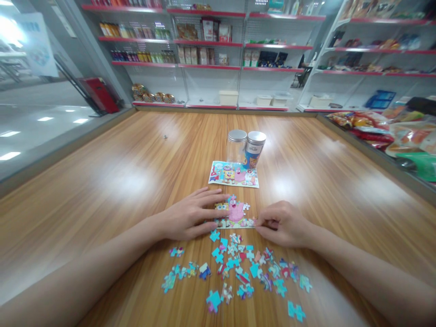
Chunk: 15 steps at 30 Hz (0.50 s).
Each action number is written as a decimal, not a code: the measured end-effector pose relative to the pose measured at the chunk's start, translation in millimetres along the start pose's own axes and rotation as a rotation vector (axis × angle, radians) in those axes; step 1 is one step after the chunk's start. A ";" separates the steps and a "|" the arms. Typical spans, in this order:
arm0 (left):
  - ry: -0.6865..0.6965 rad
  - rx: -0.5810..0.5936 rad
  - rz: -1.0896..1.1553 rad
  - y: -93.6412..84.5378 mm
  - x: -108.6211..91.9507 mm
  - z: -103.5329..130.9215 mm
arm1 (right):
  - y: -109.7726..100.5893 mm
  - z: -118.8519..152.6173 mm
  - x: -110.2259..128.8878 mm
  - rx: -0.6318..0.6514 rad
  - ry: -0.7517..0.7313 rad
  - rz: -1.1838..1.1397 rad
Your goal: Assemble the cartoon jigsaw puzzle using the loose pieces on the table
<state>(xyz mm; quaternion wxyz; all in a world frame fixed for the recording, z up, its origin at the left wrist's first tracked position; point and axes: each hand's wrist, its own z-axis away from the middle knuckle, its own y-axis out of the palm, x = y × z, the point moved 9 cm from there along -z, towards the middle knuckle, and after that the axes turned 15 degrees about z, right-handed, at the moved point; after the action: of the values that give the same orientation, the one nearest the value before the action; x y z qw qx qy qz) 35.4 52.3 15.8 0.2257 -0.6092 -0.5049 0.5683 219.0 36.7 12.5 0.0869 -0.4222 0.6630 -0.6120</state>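
A partly joined puzzle [235, 212] with a pink figure lies on the wooden table. My left hand [194, 213] rests flat with spread fingers over its left side, partly hiding a yellow face. At the lower right corner of the puzzle, my right hand [281, 223] has thumb and index finger pinched at the edge; whatever is between them is too small to name. Loose puzzle pieces [233, 262], mostly light blue, are scattered on the near side. Beyond the puzzle lies a printed picture sheet [233, 176] showing cartoon figures.
Two cans with silver lids, one clear [236, 147] and one labelled [255, 150], stand at the picture sheet's back edge. Snack bags [371, 129] are piled beyond the table's right edge. Shelves [207, 67] with goods line the back. A tiny object [165, 136] lies far left.
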 end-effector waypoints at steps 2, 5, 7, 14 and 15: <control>0.028 -0.045 0.033 -4.8 -3.3 1.3 | 0.9 0.0 -0.3 0.001 -0.004 -0.001; 0.089 -0.094 0.076 -10.2 -9.6 2.9 | 1.4 -0.1 -1.0 -0.004 -0.008 0.002; 0.119 -0.093 0.093 -10.5 -12.9 2.7 | 0.8 -0.1 -1.0 -0.010 -0.011 0.007; 0.090 -0.090 0.125 -9.5 -9.7 1.6 | 0.3 0.7 -1.0 0.001 -0.001 0.019; 0.090 -0.092 0.126 -9.5 -9.5 1.7 | 0.6 0.6 -1.0 0.002 0.001 0.023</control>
<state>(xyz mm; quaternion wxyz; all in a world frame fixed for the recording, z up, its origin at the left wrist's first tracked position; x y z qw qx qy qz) 31.9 47.2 27.8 0.1838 -0.6745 -0.4805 0.5296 219.8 36.8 11.4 0.0941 -0.4140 0.6673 -0.6120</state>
